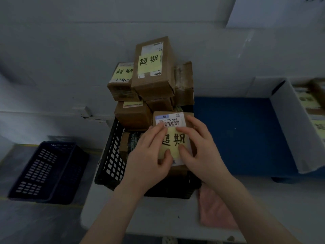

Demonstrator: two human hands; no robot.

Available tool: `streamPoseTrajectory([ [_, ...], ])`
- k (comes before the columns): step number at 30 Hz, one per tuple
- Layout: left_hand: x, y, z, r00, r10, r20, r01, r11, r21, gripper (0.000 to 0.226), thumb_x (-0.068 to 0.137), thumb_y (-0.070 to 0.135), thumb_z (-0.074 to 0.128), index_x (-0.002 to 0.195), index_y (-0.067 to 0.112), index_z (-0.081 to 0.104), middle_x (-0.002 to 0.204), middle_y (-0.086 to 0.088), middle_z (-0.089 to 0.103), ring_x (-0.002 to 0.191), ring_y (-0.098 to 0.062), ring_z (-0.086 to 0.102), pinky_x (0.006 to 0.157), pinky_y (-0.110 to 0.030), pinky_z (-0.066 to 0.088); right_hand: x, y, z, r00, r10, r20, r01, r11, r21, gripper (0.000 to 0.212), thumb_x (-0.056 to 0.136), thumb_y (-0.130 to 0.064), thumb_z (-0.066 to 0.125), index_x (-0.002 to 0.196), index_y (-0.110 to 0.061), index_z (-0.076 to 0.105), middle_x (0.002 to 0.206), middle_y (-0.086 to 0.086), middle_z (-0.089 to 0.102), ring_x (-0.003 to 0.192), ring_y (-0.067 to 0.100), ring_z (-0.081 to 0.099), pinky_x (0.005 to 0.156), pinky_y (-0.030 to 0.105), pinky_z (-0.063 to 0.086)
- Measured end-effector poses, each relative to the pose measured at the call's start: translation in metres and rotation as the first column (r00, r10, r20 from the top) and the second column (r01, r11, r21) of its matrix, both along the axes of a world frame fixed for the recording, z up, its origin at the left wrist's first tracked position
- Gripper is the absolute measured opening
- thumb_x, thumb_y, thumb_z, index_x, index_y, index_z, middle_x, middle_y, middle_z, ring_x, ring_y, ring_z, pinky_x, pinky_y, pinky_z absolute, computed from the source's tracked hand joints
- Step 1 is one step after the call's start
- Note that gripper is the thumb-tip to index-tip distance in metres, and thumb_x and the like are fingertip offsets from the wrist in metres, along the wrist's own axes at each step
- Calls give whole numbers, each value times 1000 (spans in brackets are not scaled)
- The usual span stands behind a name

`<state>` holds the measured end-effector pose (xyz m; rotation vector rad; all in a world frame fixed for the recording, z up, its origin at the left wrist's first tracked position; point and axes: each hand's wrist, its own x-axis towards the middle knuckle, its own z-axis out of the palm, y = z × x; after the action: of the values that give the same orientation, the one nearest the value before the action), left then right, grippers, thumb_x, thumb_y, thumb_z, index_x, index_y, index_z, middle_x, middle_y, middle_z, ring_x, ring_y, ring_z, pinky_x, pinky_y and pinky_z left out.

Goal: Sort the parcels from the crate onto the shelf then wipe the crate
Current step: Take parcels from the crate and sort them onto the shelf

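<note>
A black slatted crate (112, 155) stands on a white table, piled high with brown cardboard parcels (153, 71), most with yellow handwritten notes. At the near side of the pile lies one brown parcel (173, 120) with a barcode label and a yellow note. My left hand (149, 155) and my right hand (198, 147) both rest on its top face, fingers pressing the note's edges from either side. A pink cloth (214, 212) lies flat on the table to the right of the crate, partly under my right forearm.
A second, dark blue crate (47, 171) sits lower down at the left. A blue surface (242, 131) lies to the right of the crate, bounded by a white divider (288, 124) with more noted parcels (311, 106) beyond it. A pale wall stands behind.
</note>
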<state>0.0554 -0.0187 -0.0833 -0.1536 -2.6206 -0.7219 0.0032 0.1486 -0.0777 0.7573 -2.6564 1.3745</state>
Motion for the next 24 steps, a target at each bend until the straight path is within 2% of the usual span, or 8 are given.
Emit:
streamPoseTrajectory([
  [5, -1, 37, 15, 1000, -19, -10, 19, 1000, 3, 55, 85, 33, 51, 136, 10, 52, 146, -1, 43, 134, -22, 42, 102, -34, 46, 4, 38, 13, 999, -25, -37, 24, 999, -30, 43, 84, -27, 59, 127, -30, 53, 149, -14, 25, 135, 14, 32, 101, 41, 46],
  [12, -3, 123, 33, 1000, -14, -21, 14, 1000, 14, 52, 83, 35, 52, 130, 12, 57, 145, -1, 44, 134, -22, 42, 98, -30, 46, 0, 123, 25, 997, -36, -75, 33, 999, -41, 45, 84, -26, 61, 128, -33, 53, 149, -16, 24, 135, 11, 31, 101, 40, 46],
  [18, -10, 236, 38, 1000, 12, -8, -11, 999, 30, 55, 84, 39, 49, 133, 15, 54, 147, 3, 41, 136, -18, 39, 99, -26, 43, -13, 234, 31, 1000, -6, -20, 5, 998, -56, 44, 84, -22, 62, 127, -31, 54, 149, -17, 24, 135, 12, 30, 97, 41, 48],
  [24, -23, 337, 46, 999, 37, -15, -35, 997, 69, 55, 83, 40, 48, 131, 16, 56, 146, 4, 43, 135, -18, 41, 94, -11, 30, -28, 333, 47, 998, 14, -55, -11, 999, 47, 47, 83, -33, 57, 129, -31, 53, 149, -18, 22, 136, 9, 28, 98, 39, 48],
])
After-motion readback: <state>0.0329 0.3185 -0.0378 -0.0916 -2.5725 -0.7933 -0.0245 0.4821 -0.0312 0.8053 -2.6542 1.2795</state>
